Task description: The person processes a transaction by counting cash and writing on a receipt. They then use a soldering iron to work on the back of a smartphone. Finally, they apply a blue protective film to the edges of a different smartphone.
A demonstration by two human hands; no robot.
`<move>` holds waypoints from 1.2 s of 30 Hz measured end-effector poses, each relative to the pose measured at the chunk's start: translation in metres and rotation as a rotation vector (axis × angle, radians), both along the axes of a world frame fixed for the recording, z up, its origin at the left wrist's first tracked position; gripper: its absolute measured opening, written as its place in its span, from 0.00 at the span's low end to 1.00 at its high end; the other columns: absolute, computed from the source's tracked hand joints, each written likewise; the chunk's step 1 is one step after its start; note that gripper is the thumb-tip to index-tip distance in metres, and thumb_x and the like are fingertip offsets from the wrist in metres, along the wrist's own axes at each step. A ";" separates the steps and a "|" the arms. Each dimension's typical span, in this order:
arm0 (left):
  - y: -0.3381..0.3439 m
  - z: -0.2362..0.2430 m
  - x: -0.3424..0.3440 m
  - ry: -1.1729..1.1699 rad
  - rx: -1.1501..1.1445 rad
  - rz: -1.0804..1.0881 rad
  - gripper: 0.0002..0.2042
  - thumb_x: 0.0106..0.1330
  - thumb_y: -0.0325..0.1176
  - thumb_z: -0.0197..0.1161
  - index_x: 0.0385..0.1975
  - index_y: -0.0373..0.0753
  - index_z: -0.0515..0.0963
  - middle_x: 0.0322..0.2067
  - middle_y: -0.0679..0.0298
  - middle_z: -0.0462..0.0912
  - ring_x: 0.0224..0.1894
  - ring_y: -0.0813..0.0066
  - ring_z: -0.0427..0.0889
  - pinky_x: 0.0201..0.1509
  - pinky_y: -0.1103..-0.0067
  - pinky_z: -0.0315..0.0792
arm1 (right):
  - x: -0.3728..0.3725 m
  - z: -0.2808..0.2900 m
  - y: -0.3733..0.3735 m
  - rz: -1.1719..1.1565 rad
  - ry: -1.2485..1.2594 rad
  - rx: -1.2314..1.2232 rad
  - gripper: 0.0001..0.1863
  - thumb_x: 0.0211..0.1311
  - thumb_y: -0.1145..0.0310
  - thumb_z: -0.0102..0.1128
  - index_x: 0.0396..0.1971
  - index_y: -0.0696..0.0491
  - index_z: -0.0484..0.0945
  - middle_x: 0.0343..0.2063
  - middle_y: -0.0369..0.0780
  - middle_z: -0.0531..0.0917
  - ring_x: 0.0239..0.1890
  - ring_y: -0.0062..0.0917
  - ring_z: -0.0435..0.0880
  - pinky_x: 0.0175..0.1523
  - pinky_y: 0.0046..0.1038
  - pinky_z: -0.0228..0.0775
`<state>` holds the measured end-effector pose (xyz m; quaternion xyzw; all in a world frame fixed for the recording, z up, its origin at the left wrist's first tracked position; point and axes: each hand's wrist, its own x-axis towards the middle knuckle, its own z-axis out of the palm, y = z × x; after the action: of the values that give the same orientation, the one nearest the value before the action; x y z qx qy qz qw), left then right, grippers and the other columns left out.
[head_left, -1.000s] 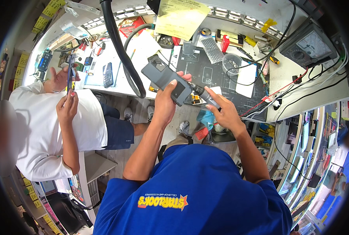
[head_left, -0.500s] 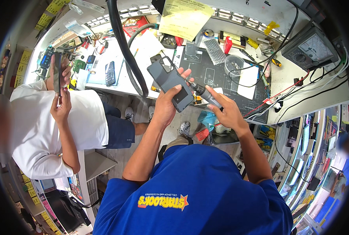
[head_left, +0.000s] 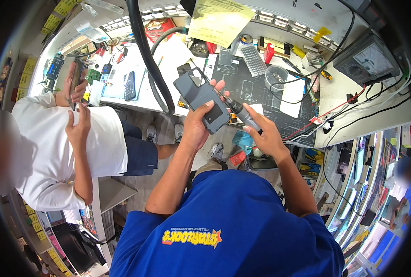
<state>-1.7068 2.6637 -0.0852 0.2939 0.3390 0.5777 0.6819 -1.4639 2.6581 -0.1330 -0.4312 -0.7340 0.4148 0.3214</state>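
Note:
My left hand [head_left: 196, 123] grips a dark grey phone case [head_left: 197, 95] over the bench's front edge. Its thumb lies across the case's lower part, and its other fingers show beyond the right edge. The case is tilted, with a large opening at its upper end. In my right hand [head_left: 269, 136] is a grey handheld rotary tool [head_left: 253, 119] with a black collar, held like a pen. The tool's tip meets or nearly meets the case's right edge, beside my left fingertips. Exact contact there is too small to tell.
A dark work mat [head_left: 233, 69] carries a clear round tub [head_left: 276, 76] and a red bottle [head_left: 268, 53]. A thick black hose [head_left: 145, 55] hangs left of my hands. Cables run from a meter [head_left: 367, 57] at right. A person in white [head_left: 76, 138] stands at left, holding a phone.
My right hand and the tool have shifted very slightly, while the case stays almost still. The other person's phone has turned, and their lower hand has opened away from it.

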 end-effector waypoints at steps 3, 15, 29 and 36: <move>0.000 -0.002 -0.004 0.017 -0.008 -0.003 0.37 0.76 0.32 0.56 0.83 0.33 0.53 0.79 0.48 0.65 0.78 0.56 0.70 0.73 0.59 0.77 | 0.008 0.001 0.000 0.045 -0.070 0.027 0.37 0.73 0.66 0.66 0.80 0.37 0.68 0.47 0.45 0.86 0.43 0.40 0.84 0.52 0.36 0.76; -0.003 -0.001 -0.007 0.011 -0.034 -0.008 0.35 0.75 0.31 0.56 0.81 0.32 0.56 0.77 0.47 0.68 0.78 0.57 0.70 0.71 0.58 0.79 | 0.004 -0.002 0.010 0.048 -0.041 -0.020 0.37 0.73 0.68 0.66 0.80 0.36 0.68 0.48 0.45 0.86 0.46 0.41 0.84 0.56 0.37 0.75; -0.012 -0.008 -0.001 0.047 0.002 0.004 0.37 0.74 0.34 0.57 0.82 0.32 0.54 0.80 0.48 0.63 0.79 0.59 0.66 0.73 0.58 0.77 | -0.001 -0.011 0.009 0.040 0.016 -0.035 0.36 0.72 0.68 0.66 0.79 0.37 0.69 0.54 0.47 0.87 0.52 0.44 0.86 0.59 0.37 0.77; -0.016 -0.013 0.010 -0.006 0.028 0.029 0.36 0.77 0.36 0.55 0.83 0.35 0.52 0.82 0.51 0.58 0.83 0.59 0.61 0.75 0.59 0.74 | -0.003 -0.011 0.004 0.031 0.071 -0.053 0.36 0.72 0.69 0.66 0.79 0.40 0.69 0.61 0.49 0.85 0.58 0.46 0.86 0.64 0.38 0.75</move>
<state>-1.6968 2.6475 -0.0978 0.2967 0.3332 0.5931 0.6702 -1.4664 2.6623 -0.1437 -0.4130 -0.7177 0.4539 0.3292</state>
